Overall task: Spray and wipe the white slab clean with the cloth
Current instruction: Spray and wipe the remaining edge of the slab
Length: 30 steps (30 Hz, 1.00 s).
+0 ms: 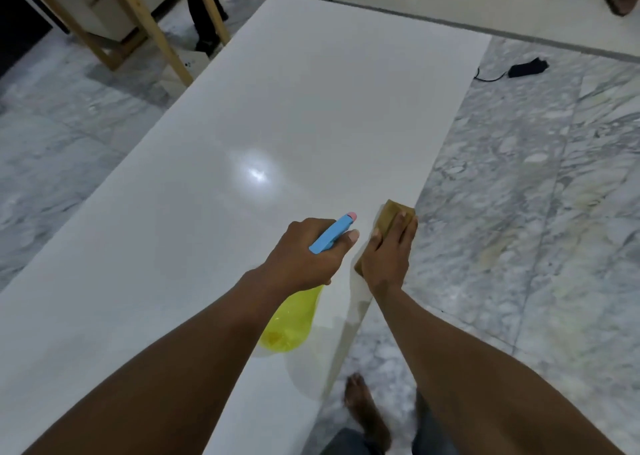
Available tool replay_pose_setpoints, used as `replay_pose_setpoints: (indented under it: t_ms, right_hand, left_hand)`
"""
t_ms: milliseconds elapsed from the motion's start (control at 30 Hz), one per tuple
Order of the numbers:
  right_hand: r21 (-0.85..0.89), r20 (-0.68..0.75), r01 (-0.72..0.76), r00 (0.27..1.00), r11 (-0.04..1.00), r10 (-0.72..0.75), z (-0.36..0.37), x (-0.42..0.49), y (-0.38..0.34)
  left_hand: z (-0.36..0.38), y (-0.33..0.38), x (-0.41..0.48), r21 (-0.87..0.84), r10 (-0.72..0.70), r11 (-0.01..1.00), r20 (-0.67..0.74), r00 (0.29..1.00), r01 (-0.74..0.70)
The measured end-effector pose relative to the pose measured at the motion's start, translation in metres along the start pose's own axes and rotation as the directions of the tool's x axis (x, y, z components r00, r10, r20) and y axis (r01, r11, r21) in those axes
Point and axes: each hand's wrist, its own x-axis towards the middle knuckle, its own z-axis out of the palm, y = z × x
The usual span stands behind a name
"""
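A bare foot (pixel 363 409) is standing on the floor (pixel 519 212) just beside the slab (pixel 277 108). The left hand (pixel 304 257) is gripping the bottle (pixel 291 323) at the neck, fingers curled under its spray head (pixel 334 232); it is probably light and slick. The right hand (pixel 388 257) is pressing flat fingers on the cloth (pixel 393 213) at the slab's right edge. The cloth looks soft and is best pinned under the palm. Farther off, wooden legs (pixel 162 38) are standing by the slab's left edge and an adapter (pixel 526 68) is lying well apart, likely obstructing nothing.

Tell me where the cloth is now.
In the head view the cloth lies under the right hand at the right edge of the slab, beside the spray bottle in the left hand.
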Motion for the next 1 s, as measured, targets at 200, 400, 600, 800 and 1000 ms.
replay_pose_setpoints:
  t_ms: [200, 400, 600, 800, 1000]
  right_hand:
    - [0.038, -0.017, 0.063, 0.998, 0.997, -0.063, 0.019, -0.104, 0.015]
    - [0.046, 0.013, 0.078, 0.997, 0.996, -0.079, 0.037, -0.225, 0.027]
    - [0.091, 0.088, 0.092, 0.991, 0.992, -0.100, 0.053, -0.371, 0.042]
    - [0.053, 0.042, 0.089, 0.995, 0.995, -0.091, 0.069, -0.473, 0.042]
    - [0.007, 0.037, 0.082, 0.996, 0.997, -0.082, 0.088, -0.577, 0.053]
  left_hand:
    - [0.007, -0.041, -0.082, 0.037, 0.035, 0.999, -0.067, 0.997, -0.033]
    - [0.020, -0.082, -0.206, 0.020, 0.029, 0.999, -0.158, 0.987, -0.027]
    - [0.032, -0.135, -0.345, 0.034, -0.024, 0.999, -0.152, 0.988, 0.029]
    - [0.016, -0.185, -0.448, -0.003, -0.073, 0.997, -0.180, 0.981, 0.074]
    - [0.006, -0.252, -0.536, 0.068, -0.021, 0.997, -0.184, 0.983, 0.034]
